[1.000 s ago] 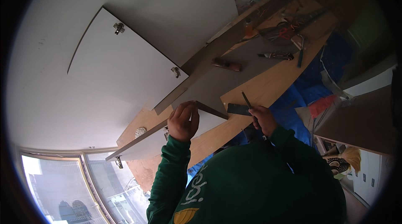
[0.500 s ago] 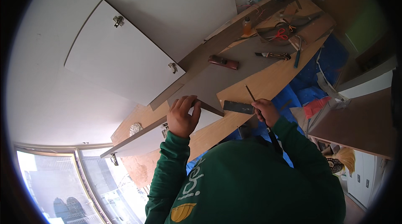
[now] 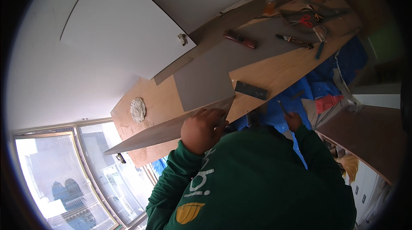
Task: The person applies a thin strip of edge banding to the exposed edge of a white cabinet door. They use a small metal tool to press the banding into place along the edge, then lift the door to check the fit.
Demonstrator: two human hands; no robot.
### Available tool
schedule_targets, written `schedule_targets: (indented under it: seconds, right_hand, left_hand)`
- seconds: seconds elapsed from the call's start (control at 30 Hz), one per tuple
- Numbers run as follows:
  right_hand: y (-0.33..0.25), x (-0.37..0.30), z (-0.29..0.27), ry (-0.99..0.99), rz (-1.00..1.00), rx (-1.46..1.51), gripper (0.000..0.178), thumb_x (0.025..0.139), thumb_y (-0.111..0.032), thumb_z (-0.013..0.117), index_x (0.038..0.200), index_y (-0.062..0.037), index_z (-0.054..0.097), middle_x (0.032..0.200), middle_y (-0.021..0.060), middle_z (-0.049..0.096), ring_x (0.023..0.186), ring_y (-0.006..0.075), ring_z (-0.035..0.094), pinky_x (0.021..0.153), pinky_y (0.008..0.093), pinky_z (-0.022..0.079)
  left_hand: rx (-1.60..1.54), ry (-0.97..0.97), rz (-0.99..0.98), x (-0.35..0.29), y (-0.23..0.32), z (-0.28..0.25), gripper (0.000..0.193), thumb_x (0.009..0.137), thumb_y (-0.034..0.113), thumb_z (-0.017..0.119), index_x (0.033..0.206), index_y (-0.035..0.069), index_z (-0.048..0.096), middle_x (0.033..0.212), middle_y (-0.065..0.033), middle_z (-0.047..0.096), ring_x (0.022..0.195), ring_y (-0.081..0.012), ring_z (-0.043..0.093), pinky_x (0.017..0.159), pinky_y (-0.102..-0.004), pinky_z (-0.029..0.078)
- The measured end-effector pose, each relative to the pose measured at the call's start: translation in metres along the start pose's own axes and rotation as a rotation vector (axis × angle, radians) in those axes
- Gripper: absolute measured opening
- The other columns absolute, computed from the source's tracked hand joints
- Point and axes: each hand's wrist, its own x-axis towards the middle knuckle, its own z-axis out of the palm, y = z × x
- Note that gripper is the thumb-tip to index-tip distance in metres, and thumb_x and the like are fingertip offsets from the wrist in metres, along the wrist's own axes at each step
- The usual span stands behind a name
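My left hand (image 3: 199, 131) is closed round the near right end of a cabinet door panel (image 3: 159, 133), which is tilted up on its edge along the workbench (image 3: 161, 94). A metal hinge (image 3: 121, 158) shows below its left end. Lower and further right, off the bench's front edge, my right hand (image 3: 294, 121) is closed on a thin dark stick-like tool (image 3: 282, 107); its exact kind is unclear. Between the hands, on bare wood near the front edge, lies a black rectangular block (image 3: 251, 90).
A red-brown hand plane (image 3: 240, 39), utility knife (image 3: 295, 41), red-handled scissors (image 3: 305, 21), hammer (image 3: 320, 47) and bottle (image 3: 270, 5) lie or stand rightward. A white coil (image 3: 137, 110) sits left. Another white door (image 3: 128, 28) leans on the wall. Blue sheeting (image 3: 339, 64) covers the floor.
The door panel has tipped, hiding its white face, and my left hand has moved down with it. My right hand has drawn away from the black block, down and right, with the tool.
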Motion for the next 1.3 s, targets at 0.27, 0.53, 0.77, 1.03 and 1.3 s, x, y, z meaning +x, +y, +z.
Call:
schedule_targets:
  seconds: [0.27, 0.53, 0.77, 1.03, 1.3]
  right_hand:
    - [0.102, 0.003, -0.017, -0.19, -0.375, -0.905, 0.031, 0.101, -0.03, 0.066, 0.103, -0.0012, 0.076, 0.097, 0.0239, 0.074, 0.093, 0.0412, 0.074, 0.08, 0.0555, 0.058]
    - [0.119, -0.004, -0.043, -0.259, 0.311, -0.52, 0.038, 0.099, -0.033, 0.064, 0.095, 0.0024, 0.076, 0.072, 0.0188, 0.072, 0.07, 0.037, 0.075, 0.074, 0.0549, 0.06]
    - [0.135, 0.01, -0.042, -0.244, -0.363, -0.563, 0.036, 0.102, -0.031, 0.063, 0.08, -0.0021, 0.064, 0.06, 0.0104, 0.06, 0.046, 0.0295, 0.06, 0.049, 0.0492, 0.051]
    - [0.133, 0.027, -0.026, -0.288, -0.234, -0.628, 0.018, 0.095, -0.026, 0.071, 0.093, -0.0083, 0.07, 0.081, 0.0166, 0.067, 0.077, 0.0368, 0.068, 0.067, 0.0538, 0.056]
    - [-0.027, -0.004, -0.03, -0.264, -0.135, -0.164, 0.017, 0.096, -0.018, 0.076, 0.102, -0.0028, 0.075, 0.084, 0.0102, 0.07, 0.076, 0.0291, 0.07, 0.071, 0.047, 0.056]
  left_hand:
    - [0.037, -0.049, -0.132, -0.01, 0.009, 0.008, 0.025, 0.086, 0.028, 0.086, 0.1, 0.01, 0.078, 0.091, -0.0089, 0.079, 0.084, -0.031, 0.077, 0.074, -0.044, 0.062]
    - [0.009, 0.0, -0.106, -0.021, 0.014, 0.011, 0.025, 0.088, 0.031, 0.085, 0.101, 0.011, 0.077, 0.096, -0.0087, 0.08, 0.089, -0.031, 0.077, 0.078, -0.0443, 0.063]
    - [0.042, -0.029, -0.082, -0.023, 0.017, 0.011, 0.032, 0.09, 0.039, 0.084, 0.101, 0.01, 0.075, 0.098, -0.0083, 0.078, 0.089, -0.0303, 0.076, 0.076, -0.0443, 0.063]
    - [-0.012, 0.069, -0.008, -0.023, 0.018, 0.006, 0.032, 0.086, 0.03, 0.089, 0.105, 0.009, 0.076, 0.1, -0.0071, 0.078, 0.088, -0.0288, 0.077, 0.075, -0.0416, 0.063]
    - [-0.334, 0.092, 0.054, -0.022, 0.01, -0.011, 0.049, 0.068, -0.005, 0.065, 0.115, 0.0, 0.074, 0.111, -0.0162, 0.077, 0.094, -0.0331, 0.077, 0.085, -0.0407, 0.064]
